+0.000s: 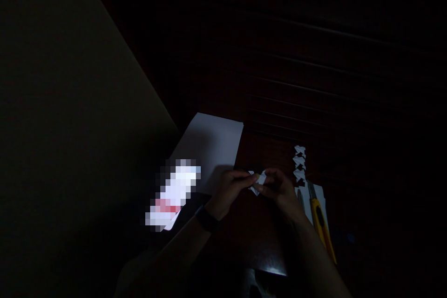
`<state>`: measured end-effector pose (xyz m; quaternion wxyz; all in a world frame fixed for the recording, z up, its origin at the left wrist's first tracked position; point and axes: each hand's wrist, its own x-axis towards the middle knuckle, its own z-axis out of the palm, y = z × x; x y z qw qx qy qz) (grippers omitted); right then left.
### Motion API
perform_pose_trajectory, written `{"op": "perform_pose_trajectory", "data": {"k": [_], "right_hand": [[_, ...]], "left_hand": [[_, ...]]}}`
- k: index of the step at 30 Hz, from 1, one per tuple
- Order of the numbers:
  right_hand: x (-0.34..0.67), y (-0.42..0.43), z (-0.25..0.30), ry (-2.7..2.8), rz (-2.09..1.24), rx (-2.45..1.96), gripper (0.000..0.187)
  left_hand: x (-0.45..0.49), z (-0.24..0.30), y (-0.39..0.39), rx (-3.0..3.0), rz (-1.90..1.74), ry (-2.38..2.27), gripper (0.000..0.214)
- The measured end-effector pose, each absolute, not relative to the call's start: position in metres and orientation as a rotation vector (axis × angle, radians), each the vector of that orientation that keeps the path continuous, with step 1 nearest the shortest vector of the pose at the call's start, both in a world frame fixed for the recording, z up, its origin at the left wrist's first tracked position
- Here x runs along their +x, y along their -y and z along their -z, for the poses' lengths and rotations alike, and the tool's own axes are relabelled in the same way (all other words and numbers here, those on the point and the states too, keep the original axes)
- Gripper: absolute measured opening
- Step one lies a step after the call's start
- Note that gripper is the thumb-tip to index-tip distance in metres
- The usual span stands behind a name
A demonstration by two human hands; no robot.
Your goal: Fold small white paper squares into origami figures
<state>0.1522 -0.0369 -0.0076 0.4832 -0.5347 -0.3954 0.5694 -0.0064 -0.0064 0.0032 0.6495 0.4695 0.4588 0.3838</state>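
A small folded piece of white paper (256, 190) is held between both hands, above the dark table. My left hand (228, 190), with a dark band round its wrist, pinches the paper's left side between thumb and finger. My right hand (282, 192) grips its right side, fingertips closed on the edge. The paper has pointed corners and a downward tip; its finer folds are lost in the dim light. Several similar small folded paper pieces (299, 162) stand in a column to the right of my right hand.
A stack of white paper sheets (213, 142) lies behind my left hand. Left of it glows a blurred, lit screen (176, 191). A yellow utility knife (319, 219) rests on white paper (307, 205) beside my right forearm. A pale wall (70, 102) rises at left.
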Motion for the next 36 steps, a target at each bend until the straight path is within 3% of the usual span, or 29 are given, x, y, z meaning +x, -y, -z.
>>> {"op": "perform_pose_trajectory", "data": {"k": [12, 26, 36], "right_hand": [[0.153, 0.036, 0.011, 1.029, -1.264, -1.415, 0.040], [0.152, 0.037, 0.009, 0.939, -1.361, -1.357, 0.037], [0.147, 0.036, 0.015, 0.818, -1.334, -1.317, 0.043]], "left_hand": [[-0.001, 0.007, 0.008, 1.177, -0.901, -1.052, 0.020], [-0.003, 0.011, 0.007, 1.291, -0.903, -1.009, 0.027], [-0.002, 0.009, 0.008, 1.183, -0.861, -0.991, 0.029]]}}
